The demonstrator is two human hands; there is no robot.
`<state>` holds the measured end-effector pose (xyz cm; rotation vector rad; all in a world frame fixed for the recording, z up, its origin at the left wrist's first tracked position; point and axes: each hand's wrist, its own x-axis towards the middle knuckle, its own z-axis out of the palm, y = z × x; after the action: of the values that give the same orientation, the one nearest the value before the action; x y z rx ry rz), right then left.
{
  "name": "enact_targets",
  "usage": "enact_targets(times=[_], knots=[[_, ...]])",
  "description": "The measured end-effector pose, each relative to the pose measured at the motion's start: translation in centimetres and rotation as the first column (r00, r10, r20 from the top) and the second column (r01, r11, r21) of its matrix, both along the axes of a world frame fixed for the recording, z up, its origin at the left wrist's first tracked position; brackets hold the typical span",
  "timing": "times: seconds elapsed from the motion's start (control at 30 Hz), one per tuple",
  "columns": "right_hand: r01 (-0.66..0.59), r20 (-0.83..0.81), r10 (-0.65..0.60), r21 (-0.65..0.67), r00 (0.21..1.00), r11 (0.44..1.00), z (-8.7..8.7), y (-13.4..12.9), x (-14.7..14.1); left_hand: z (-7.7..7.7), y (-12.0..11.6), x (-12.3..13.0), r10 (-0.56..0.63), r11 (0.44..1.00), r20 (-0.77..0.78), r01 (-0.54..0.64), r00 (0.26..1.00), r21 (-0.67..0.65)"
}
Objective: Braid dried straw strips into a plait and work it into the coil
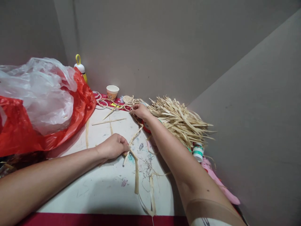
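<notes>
My left hand [116, 145] is closed in a pinch on a braided straw cord [135, 135] over the white board. Loose flat straw strips [136, 175] hang from that pinch toward the front edge. Farther back, my right hand [139, 111] has its fingers pressed together on the same cord, near the back edge of the board. Beyond it the cord runs left in loose loops beside a coiled straw piece [127, 99]. A few single straw strips [108, 121] lie on the board behind my left hand.
A red and white plastic bag [54, 103] fills the left side. At the back stand a yellow-topped bottle [80, 67] and a paper cup [112, 93]. A straw bundle [180, 121], a white-green bottle [198, 152] and a pink item [219, 182] lie right of the white board [110, 188].
</notes>
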<state>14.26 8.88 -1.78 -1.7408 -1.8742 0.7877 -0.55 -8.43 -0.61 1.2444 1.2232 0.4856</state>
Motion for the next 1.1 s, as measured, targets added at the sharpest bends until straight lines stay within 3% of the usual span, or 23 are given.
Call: enact_targets(times=[0.33,0.47,0.73,1.1], knots=[[-0.027,0.171,-0.017,0.253,0.985,0.967,2.4,0.2,2.3,-0.7,0.3,-0.4,-0.017,1.000,0.013,0.017,1.000,-0.019],[-0.058,0.286,-0.010,0.229,0.958,0.972,2.9,-0.4,2.4,-1.0,0.4,-0.5,-0.021,1.000,0.008,0.021,1.000,-0.022],[-0.095,0.458,0.012,0.157,0.889,0.983,1.5,-1.3,0.2,-0.4,0.2,-0.3,-0.019,1.000,0.002,0.019,1.000,0.004],[-0.028,0.382,0.008,0.046,0.924,0.999,-0.1,-0.5,0.0,0.0,0.1,-0.2,-0.008,1.000,0.009,0.008,1.000,0.001]])
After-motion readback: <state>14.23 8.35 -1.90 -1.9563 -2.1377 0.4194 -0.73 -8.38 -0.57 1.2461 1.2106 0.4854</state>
